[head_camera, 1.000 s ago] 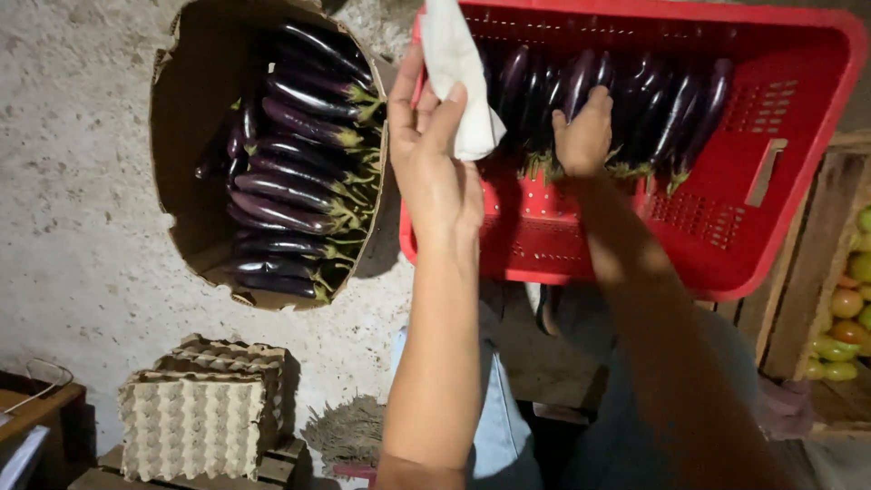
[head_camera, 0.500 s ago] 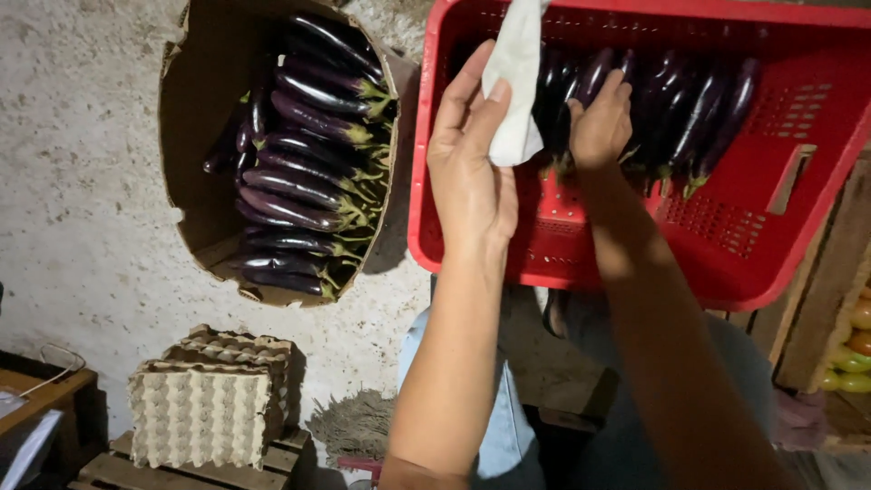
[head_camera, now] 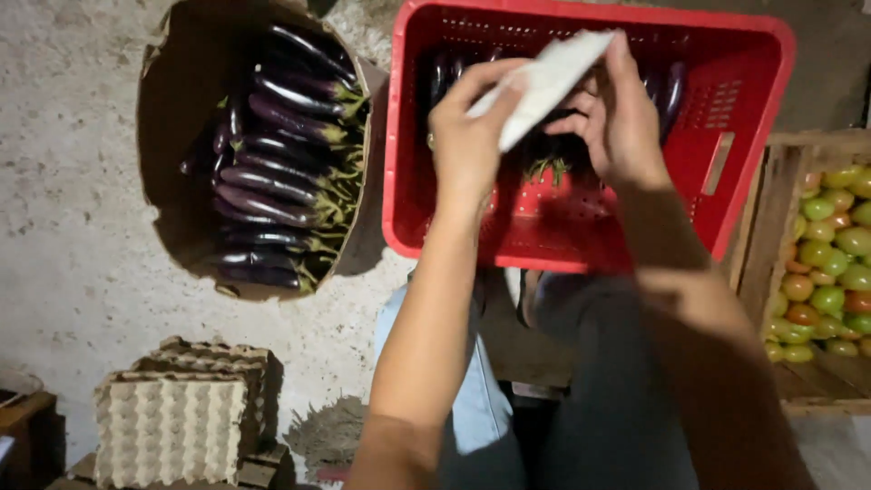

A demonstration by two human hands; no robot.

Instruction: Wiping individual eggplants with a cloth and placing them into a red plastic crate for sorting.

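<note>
While raised over the red crate (head_camera: 399, 181), pinching a white cloth (head_camera: 544, 82) between both hands. Left hand (head_camera: 467, 136) curled, thumb and fingers closed on the lower end of the cloth; right hand (head_camera: 621, 122) half closed, fingertips on the upper end. Looks like wiping or wrapping in progress, with the cloth being stretched out slantwise above the crate's middle. Just under the cloth, a dark eggplant (head_camera: 549, 145) with a green stem; cannot tell which hand, if either, carries it. As a judgement, calls for a steady grip on both ends of the cloth and a clear hold on one eggplant before anything else.

In the red crate: a row of dark eggplants (head_camera: 671, 91) along the far wall, near half bare. To the left on the concrete floor (head_camera: 63, 227), a round cardboard box (head_camera: 159, 181) stacked with long purple eggplants (head_camera: 272, 172), stems to the right. At the right edge, a wooden crate (head_camera: 771, 227) of green and reddish tomatoes (head_camera: 835, 263). Lower left, stacked egg trays (head_camera: 172, 426).
</note>
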